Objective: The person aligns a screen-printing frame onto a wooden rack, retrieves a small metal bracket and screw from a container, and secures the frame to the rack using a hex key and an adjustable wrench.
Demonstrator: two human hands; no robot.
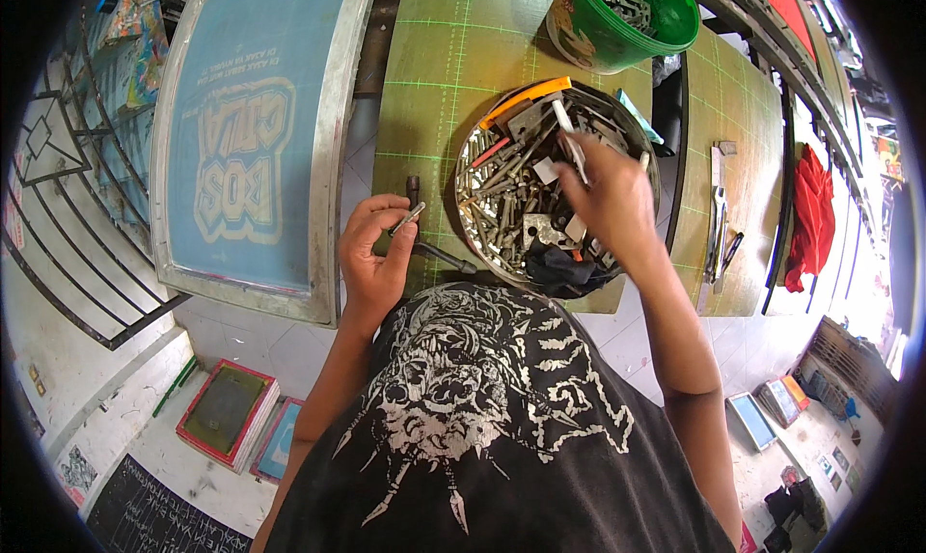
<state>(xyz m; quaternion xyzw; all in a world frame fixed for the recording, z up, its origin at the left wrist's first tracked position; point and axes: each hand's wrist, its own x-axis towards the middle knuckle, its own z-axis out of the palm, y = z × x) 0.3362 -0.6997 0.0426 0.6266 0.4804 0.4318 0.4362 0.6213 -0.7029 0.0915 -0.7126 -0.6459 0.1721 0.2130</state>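
Pinching a small metal piece (411,216), the left hand (374,254) sits outside the round container (459,206) at nine o'clock; the right hand (617,201) reaches over its three o'clock, grip too blurred to tell; hasty rummaging through jumbled hardware (502,201) might scratch it, and a slackening pinch might drop the piece

we look down on a worktop (415,90) with a bright green grid at the top centre, and a second gridded panel (757,119) stands beyond a dark gap at its right. pale floor tiles (246,336) show below the worktop, left of centre. black metal bars (82,307) curve along the left edge. at the lower left we find a red-framed screen (227,408) and a dark panel (159,514) with white lettering. strong white light washes out the right edge, above a slatted crate (854,360).
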